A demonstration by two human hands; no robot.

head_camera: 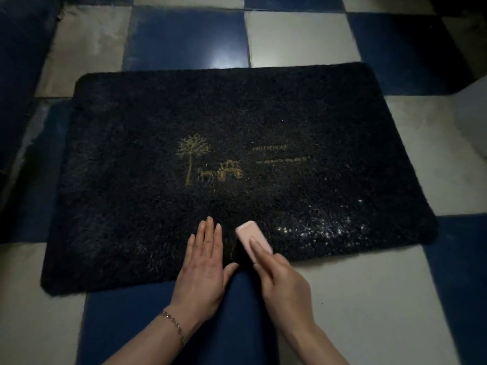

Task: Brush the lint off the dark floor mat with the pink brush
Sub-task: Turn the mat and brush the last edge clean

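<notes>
**Mia:** Fingers (257,248) of our right hand (283,283) are curled over the pink brush (253,239). One finger lies along its top and the rest wrap its side. We hold it tight.

**Ben:** Where is the brush?

**Mia:** Low in the middle of the picture, on the near edge of the dark floor mat (237,122). It touches the fluffy part.

**Ben:** And our left hand (204,264)?

**Mia:** It lies flat on the mat, just beside the brush. Its fingers are straight and close together, and the thumb sticks out to the side. It holds nothing. It just presses down.

**Ben:** Where is the lint (321,227)?

**Mia:** Lots of white bits sit at the lower right of the mat, near the brush. A few more are dotted higher up, by the gold writing (279,155).

**Ben:** How do we brush well?

**Mia:** We think short strokes, all going one way, work best. We should keep the flat hand pressing so the mat does not slide on the shiny blue and white tiles (300,38). We push the bits toward the mat's edge, not deeper into the fluff.

**Ben:** Are we nearly done?

**Mia:** Not yet, we think. That white patch is big.
</notes>
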